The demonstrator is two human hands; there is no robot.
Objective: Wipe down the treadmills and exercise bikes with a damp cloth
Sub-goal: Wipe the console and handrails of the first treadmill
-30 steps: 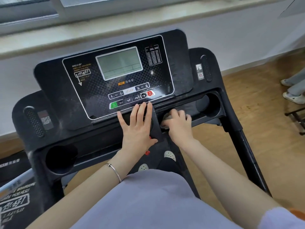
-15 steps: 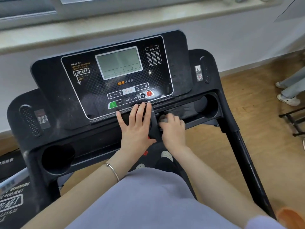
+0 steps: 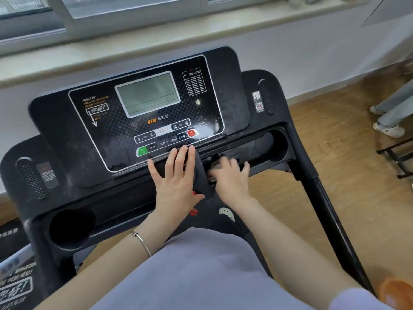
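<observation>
Mid tray [image 3: 252,151] is blocked by L hand [image 3: 178,182], laid flat, and R hand [image 3: 230,177] (blurred) just beside it. Further R, the tray is free as far as the R cup holder [image 3: 277,144], but is capped above by the console panel [image 3: 145,113] edge. L cup holder [image 3: 71,227] is unobstructed. The R side is bounded by the upright [image 3: 330,220]; beyond it, bare floor [image 3: 290,209] is seen, w/ a person's feet [image 3: 388,128] and a black rack [image 3: 397,157] at the far R.

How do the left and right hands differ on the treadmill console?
Left hand lies flat, fingers straight, on the centre block; right hand curls over a pale cloth in the tray. Left wrist wears a bracelet; right wrist is bare. Both rest on the treadmill console.
</observation>
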